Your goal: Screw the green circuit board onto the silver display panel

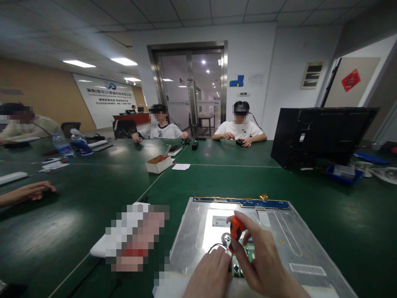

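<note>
My right hand [265, 258] is closed around the orange and black handle of a screwdriver [236, 229], held nearly upright with its tip pointing down. Beneath it lies a small green circuit board [250, 250] on the silver metal back of a flat display panel [186, 252]. My left hand [209, 271] rests at the board's left side, close to the screwdriver's shaft; its fingers are curled together and whatever they grip is hidden. A dark wire shows near its knuckles. Along the panel's far edge runs a blue circuit strip [248, 203].
Left of the panel lies a white object [99, 247], partly pixelated. Farther off on the green table [217, 180] are a small open box [159, 164], a white paper [181, 167], water bottles [81, 142], a black monitor [319, 138] and a blue tray [344, 176]. Other people sit around; another person's hand [37, 190] is at left.
</note>
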`<control>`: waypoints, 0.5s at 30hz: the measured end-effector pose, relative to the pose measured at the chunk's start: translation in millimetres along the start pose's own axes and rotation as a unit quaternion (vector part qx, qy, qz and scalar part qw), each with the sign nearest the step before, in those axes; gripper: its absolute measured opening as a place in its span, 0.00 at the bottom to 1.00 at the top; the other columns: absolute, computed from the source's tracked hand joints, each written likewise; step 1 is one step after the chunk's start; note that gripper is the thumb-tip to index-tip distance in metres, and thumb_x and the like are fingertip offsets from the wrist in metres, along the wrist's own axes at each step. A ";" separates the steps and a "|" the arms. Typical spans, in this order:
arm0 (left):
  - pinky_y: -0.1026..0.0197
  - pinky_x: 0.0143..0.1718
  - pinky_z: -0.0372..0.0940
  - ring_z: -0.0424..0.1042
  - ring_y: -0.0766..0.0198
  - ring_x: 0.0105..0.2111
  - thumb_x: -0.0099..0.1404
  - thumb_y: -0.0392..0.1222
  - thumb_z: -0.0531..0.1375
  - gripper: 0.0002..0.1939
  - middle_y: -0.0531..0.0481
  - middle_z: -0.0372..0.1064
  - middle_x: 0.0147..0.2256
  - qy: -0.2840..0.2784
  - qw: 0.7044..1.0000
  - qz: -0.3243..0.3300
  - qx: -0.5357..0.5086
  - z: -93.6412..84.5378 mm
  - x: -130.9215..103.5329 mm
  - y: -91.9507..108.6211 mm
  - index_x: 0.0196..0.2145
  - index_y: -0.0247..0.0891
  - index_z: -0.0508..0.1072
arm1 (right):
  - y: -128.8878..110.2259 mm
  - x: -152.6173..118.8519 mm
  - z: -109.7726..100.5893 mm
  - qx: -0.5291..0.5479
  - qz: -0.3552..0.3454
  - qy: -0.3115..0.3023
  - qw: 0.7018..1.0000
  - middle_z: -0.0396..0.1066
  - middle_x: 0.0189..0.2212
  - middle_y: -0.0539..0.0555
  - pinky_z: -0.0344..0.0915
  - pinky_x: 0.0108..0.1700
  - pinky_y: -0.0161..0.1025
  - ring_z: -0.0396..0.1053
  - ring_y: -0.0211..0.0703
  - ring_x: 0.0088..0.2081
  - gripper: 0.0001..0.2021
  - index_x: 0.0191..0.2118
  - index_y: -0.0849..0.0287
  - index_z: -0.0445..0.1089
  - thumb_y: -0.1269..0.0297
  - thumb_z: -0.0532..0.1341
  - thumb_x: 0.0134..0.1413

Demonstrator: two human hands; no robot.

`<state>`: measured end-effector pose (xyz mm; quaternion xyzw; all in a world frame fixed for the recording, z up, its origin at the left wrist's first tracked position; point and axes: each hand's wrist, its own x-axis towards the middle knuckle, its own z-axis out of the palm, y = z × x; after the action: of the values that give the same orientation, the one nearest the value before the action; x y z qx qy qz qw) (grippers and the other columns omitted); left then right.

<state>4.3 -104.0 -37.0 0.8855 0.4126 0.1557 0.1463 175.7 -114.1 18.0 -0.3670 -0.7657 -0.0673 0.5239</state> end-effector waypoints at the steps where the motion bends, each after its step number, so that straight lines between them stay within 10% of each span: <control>1: 0.58 0.50 0.66 0.73 0.55 0.47 0.68 0.28 0.53 0.15 0.45 0.74 0.48 -0.013 1.000 0.001 -0.003 -1.1 0.1 0.4 0.49 0.39 0.72 | -0.4 0.2 -0.3 -0.001 -0.001 0.001 1.000 0.77 0.45 0.61 0.78 0.38 0.46 0.75 0.46 0.32 0.27 0.67 0.58 0.52 0.70 0.54 0.63; 15: 0.57 0.52 0.66 0.72 0.54 0.49 0.69 0.29 0.52 0.15 0.43 0.74 0.50 -0.042 0.999 -0.002 -0.011 -3.4 1.4 -0.2 0.49 0.38 0.72 | -3.0 3.7 -0.7 0.016 0.004 0.006 1.000 0.74 0.39 0.57 0.73 0.31 0.42 0.71 0.43 0.29 0.21 0.62 0.59 0.55 0.70 0.54 0.64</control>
<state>3.7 -102.4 -33.8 0.8888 0.4062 0.1222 0.1737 173.6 -114.8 22.3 -0.3616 -0.7620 -0.0549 0.5344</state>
